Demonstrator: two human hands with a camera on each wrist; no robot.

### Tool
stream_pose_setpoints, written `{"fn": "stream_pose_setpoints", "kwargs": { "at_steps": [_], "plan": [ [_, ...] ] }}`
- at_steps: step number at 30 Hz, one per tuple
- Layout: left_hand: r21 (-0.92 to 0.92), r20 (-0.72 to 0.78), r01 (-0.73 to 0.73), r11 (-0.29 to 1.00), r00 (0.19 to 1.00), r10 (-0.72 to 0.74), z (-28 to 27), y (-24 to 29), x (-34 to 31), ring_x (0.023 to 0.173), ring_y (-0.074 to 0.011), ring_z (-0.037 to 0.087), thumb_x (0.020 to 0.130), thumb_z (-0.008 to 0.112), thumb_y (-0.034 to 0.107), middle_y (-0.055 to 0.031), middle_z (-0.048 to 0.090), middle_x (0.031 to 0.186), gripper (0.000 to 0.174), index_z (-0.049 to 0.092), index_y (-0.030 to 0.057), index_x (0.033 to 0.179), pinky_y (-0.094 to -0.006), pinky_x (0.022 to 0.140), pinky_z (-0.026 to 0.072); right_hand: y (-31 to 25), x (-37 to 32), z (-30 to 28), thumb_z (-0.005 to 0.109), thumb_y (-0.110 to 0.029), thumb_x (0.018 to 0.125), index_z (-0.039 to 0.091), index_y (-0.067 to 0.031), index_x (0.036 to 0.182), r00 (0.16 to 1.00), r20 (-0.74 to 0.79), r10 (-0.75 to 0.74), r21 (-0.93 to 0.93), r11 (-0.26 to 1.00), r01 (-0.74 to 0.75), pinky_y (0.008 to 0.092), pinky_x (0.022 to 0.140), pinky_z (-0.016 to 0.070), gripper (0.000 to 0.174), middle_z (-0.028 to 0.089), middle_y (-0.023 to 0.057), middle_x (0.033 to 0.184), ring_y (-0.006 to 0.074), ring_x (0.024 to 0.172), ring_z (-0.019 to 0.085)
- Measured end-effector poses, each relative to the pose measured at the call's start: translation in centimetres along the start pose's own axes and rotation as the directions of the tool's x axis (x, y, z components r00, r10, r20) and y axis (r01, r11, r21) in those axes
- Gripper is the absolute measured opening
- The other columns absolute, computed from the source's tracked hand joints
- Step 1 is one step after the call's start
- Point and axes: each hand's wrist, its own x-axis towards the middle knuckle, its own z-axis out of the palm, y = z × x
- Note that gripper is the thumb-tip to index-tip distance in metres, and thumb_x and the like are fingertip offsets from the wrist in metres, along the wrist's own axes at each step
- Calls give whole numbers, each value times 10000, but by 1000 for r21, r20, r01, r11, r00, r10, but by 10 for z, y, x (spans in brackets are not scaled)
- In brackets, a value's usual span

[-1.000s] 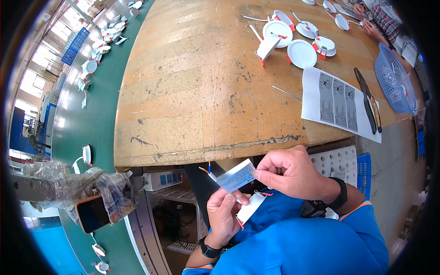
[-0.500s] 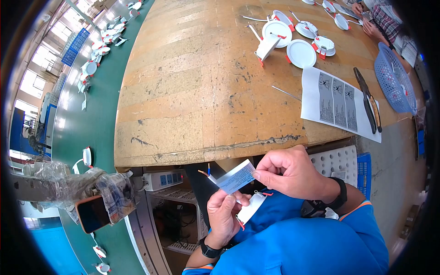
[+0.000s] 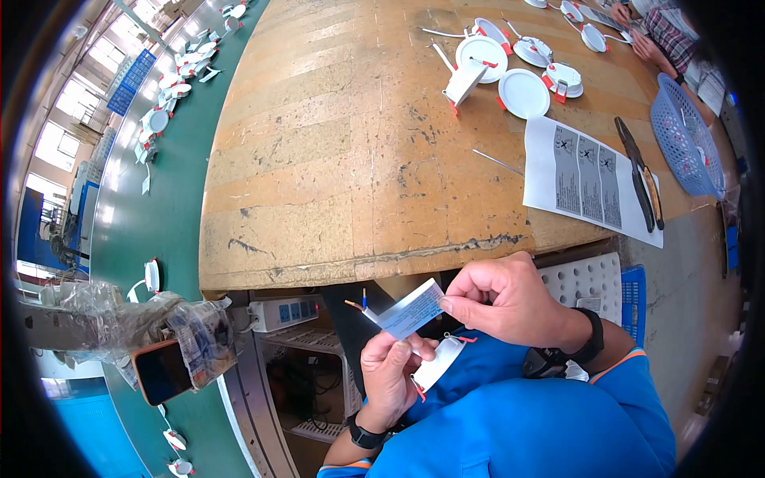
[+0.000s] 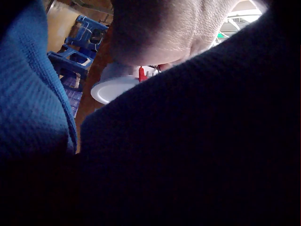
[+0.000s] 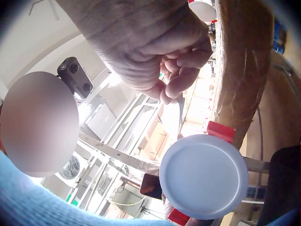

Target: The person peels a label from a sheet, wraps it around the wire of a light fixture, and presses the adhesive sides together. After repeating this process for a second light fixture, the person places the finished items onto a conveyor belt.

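My left hand (image 3: 386, 374) grips a round white downlight (image 3: 437, 365) with red spring clips, close to my body below the table edge. In the right wrist view the flat face of the downlight (image 5: 203, 176) shows, and in the left wrist view part of its rim (image 4: 115, 89). Above the left fingers stands a pale printed label (image 3: 416, 311). Bare blue and brown wire ends (image 3: 362, 303) stick out past its left end. My right hand (image 3: 510, 307) pinches the label's right edge between thumb and curled forefinger.
More downlights (image 3: 524, 93), a label sheet (image 3: 574, 171), pliers (image 3: 640, 175) and a blue basket (image 3: 687, 139) are on the wooden table (image 3: 303, 175). A green conveyor (image 3: 179, 199) with lamps runs left. A phone (image 3: 162, 372) is mounted there. Another person's hands (image 3: 641, 44) show far right.
The label and wire ends have tilted slightly, and the downlight has turned a little in my left hand. My right hand keeps its pinch in nearly the same place.
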Motion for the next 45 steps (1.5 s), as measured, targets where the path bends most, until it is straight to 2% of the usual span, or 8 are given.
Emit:
{"fn": "stream_pose_setpoints", "kwargs": {
  "at_steps": [13, 17, 21, 25, 29, 32, 40, 45],
  "plan": [
    [-15, 1, -6, 1000, 1000, 6, 2, 1, -1, 713, -193, 604, 858, 576, 168, -107, 588, 760, 190, 583, -16, 908, -325, 715, 524, 5, 1, 1, 666, -83, 754, 618, 8, 712, 997, -50, -52, -57, 997, 49, 222, 444, 422, 111, 617, 81, 594, 104, 498, 582],
    [-16, -16, -28, 999, 999, 27, 1, 3, -1, 711, -192, 606, 861, 572, 172, -108, 590, 753, 197, 577, -21, 897, -326, 720, 524, 18, 1, -2, 672, -89, 752, 631, -11, 737, 953, -257, -159, -253, 963, 93, 225, 455, 419, 89, 615, 60, 597, 105, 505, 574],
    [-32, -23, -14, 999, 1000, 13, 2, 4, 0, 708, -190, 605, 868, 563, 180, -106, 589, 745, 208, 570, -26, 898, -325, 737, 521, 2, -6, -14, 686, -125, 758, 644, -20, 825, 974, -228, -7, -30, 1000, 0, 221, 477, 406, 131, 612, 21, 661, 76, 525, 527],
    [-49, 5, 28, 998, 1000, -28, 8, 2, 1, 705, -183, 602, 874, 554, 183, -100, 583, 742, 215, 564, -29, 905, -332, 766, 520, 9, 3, -7, 698, -122, 756, 635, -17, 940, 973, -87, -212, 48, 975, 217, 189, 537, 406, 221, 616, 41, 784, 42, 625, 535],
    [-54, -7, 66, 996, 998, -67, 9, 3, -1, 704, -173, 599, 874, 553, 173, -102, 579, 757, 211, 561, -34, 912, -340, 787, 519, 3, 6, 0, 702, -125, 756, 642, -6, 934, 996, 62, -68, 195, 979, 55, 180, 529, 404, 223, 629, 35, 800, 36, 629, 530],
    [-77, 3, 81, 994, 997, -81, 7, 2, -1, 701, -169, 598, 873, 551, 156, -105, 579, 773, 197, 562, -38, 907, -343, 792, 519, 4, 5, 2, 687, -109, 768, 654, -8, 899, 999, 43, 29, 296, 954, -40, 166, 510, 385, 169, 628, 11, 745, 15, 605, 505],
    [-64, 29, 85, 994, 996, -83, 4, -2, 1, 718, -179, 609, 872, 541, 106, -113, 587, 811, 161, 573, -49, 906, -343, 782, 521, 11, 4, -14, 661, -122, 791, 658, -31, 825, 983, -185, 21, 179, 984, 12, 166, 476, 321, 96, 579, -40, 660, -10, 540, 411],
    [71, -5, -156, 985, 988, 157, 8, 1, 5, 775, -211, 631, 839, 538, -7, -139, 602, 850, 101, 575, -56, 920, -339, 758, 523, 8, -1, -17, 667, -102, 771, 641, -37, 803, 967, -231, -113, 192, 968, 159, 198, 546, 349, 77, 590, 4, 714, 54, 585, 441]
  ]
}}
